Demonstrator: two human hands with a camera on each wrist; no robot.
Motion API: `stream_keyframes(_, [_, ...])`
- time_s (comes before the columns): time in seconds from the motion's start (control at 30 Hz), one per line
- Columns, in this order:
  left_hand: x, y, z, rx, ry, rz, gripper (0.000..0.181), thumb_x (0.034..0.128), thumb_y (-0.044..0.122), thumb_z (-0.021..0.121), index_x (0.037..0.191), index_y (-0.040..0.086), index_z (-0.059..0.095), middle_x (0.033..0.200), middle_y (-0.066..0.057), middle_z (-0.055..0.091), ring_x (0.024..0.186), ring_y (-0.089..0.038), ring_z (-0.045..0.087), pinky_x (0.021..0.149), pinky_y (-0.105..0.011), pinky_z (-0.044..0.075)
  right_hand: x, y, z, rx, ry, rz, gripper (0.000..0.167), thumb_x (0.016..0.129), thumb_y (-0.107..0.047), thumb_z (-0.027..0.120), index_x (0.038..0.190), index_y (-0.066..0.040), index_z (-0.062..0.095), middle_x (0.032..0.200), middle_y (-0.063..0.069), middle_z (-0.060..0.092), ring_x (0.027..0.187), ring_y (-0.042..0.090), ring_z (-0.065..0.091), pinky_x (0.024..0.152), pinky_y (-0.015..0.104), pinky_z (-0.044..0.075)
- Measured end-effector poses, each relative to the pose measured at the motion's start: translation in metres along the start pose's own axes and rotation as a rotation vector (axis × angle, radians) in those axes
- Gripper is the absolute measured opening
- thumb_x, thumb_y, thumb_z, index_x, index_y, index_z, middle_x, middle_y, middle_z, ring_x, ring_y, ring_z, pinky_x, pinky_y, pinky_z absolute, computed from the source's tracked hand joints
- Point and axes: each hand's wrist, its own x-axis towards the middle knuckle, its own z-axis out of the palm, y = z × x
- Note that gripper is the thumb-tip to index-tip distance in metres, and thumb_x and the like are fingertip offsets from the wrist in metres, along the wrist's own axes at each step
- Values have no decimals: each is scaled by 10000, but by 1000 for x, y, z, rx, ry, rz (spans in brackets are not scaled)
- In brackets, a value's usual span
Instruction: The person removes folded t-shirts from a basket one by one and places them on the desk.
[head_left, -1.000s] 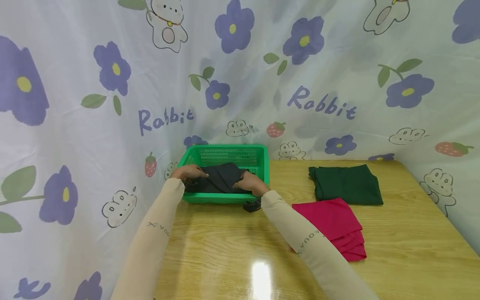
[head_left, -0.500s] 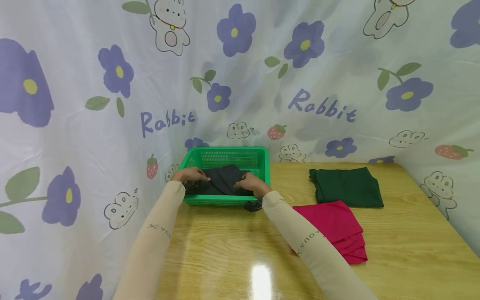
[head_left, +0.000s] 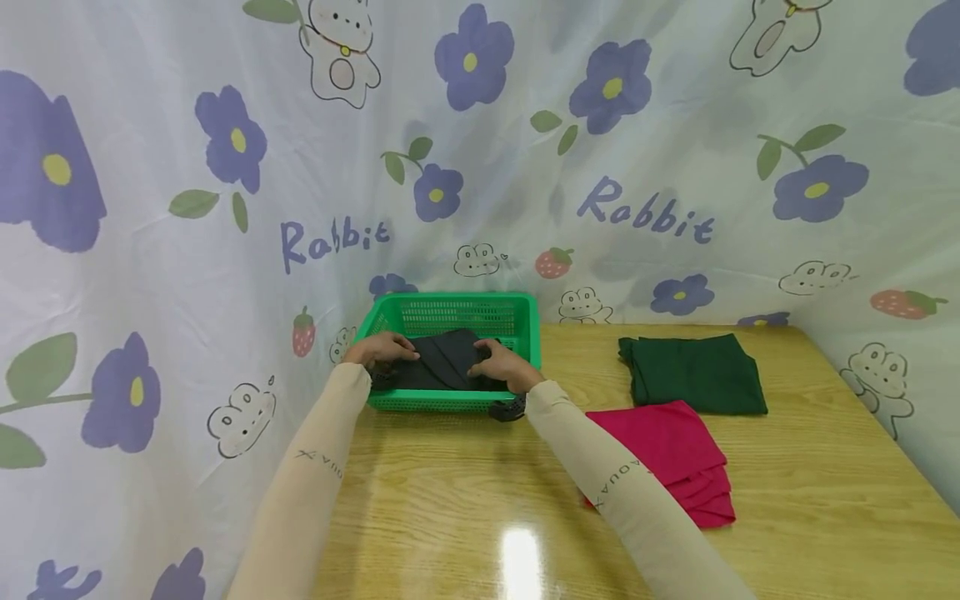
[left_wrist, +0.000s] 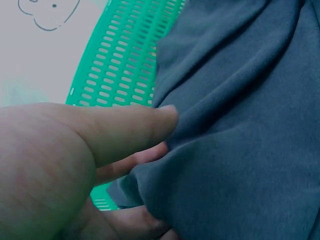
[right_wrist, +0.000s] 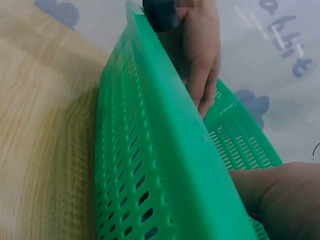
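A dark grey piece of folded cloth point(head_left: 448, 358) lies inside a green slotted plastic basket point(head_left: 450, 400). Its kind of garment cannot be told. At the basket's left end my left hand point(head_left: 386, 346) holds the cloth's edge; in the left wrist view the thumb lies over the cloth point(left_wrist: 245, 165) and the other fingers go under it, partly hidden. My right hand point(head_left: 504, 365) reaches over the front rim at the right end, thumb and fingers spread apart beside the cloth. The right wrist view shows part of this hand point(right_wrist: 280, 195) behind the basket wall, fingertips hidden.
On the wooden table point(head_left: 450, 500), right of the basket, lie a folded dark green cloth point(head_left: 693, 373) and a red cloth point(head_left: 667, 450), the latter partly behind my right sleeve. A printed curtain point(head_left: 630, 150) hangs behind and to the left.
The fingers of my right hand have lifted and spread from the thumb. My left hand stays at the cloth's left edge. The view has shifted slightly.
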Motion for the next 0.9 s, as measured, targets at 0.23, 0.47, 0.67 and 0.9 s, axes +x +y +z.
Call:
stream_keyframes(0.23, [-1, 7, 2, 0, -50, -12, 457, 1091, 282, 540, 1438, -14, 524, 1570, -302, 327, 1427, -478, 348, 1060, -553, 443, 2, 1, 1, -37, 5, 12, 541, 986, -104, 694, 1491, -45, 507, 1561, 195, 392, 1443, 412, 367, 1144, 549, 361])
stream_keyframes(0.47, [-2, 8, 6, 31, -38, -4, 495, 1087, 317, 547, 1437, -30, 507, 1566, -306, 327, 1441, -490, 320, 1126, -585, 367, 4, 4, 2, -45, 10, 6, 571, 956, -97, 735, 1476, -27, 512, 1521, 197, 434, 1403, 399, 419, 1111, 520, 409])
stream_keyframes(0.67, [-2, 6, 5, 7, -42, 33, 405, 1095, 254, 534, 1395, -17, 547, 1521, -282, 387, 1423, -474, 344, 1144, -590, 333, 3, 5, 2, -63, 12, -13, 562, 962, -134, 739, 1470, -28, 523, 1532, 180, 429, 1391, 383, 435, 1111, 510, 411])
stream_keyframes(0.9, [-1, 3, 2, -40, -52, 38, 361, 1070, 189, 588, 1379, 4, 572, 1539, -266, 364, 1421, -467, 350, 1142, -584, 343, 2, 3, 1, -77, 48, -67, 426, 973, -127, 727, 1371, -19, 619, 1518, 175, 451, 1364, 374, 460, 1098, 503, 420])
